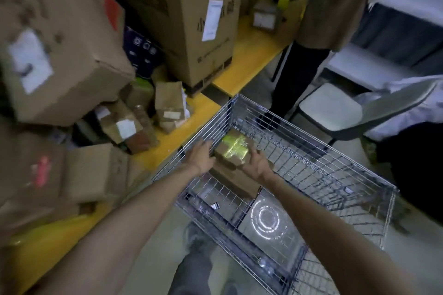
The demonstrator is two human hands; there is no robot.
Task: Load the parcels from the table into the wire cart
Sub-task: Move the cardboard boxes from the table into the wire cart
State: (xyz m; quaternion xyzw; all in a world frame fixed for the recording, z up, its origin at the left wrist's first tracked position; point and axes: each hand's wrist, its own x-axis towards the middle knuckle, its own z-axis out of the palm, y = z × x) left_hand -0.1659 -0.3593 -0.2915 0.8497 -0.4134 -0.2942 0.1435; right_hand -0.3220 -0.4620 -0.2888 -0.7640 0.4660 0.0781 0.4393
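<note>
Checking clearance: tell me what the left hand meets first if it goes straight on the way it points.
Most likely the small brown cardboard parcel with yellow tape, just ahead of the left hand; depth unclear.

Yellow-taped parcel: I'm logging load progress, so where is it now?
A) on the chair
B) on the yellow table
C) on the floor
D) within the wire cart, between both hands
D: the parcel is within the cart walls, over a flat box, with the left hand and right hand at its sides.
</note>
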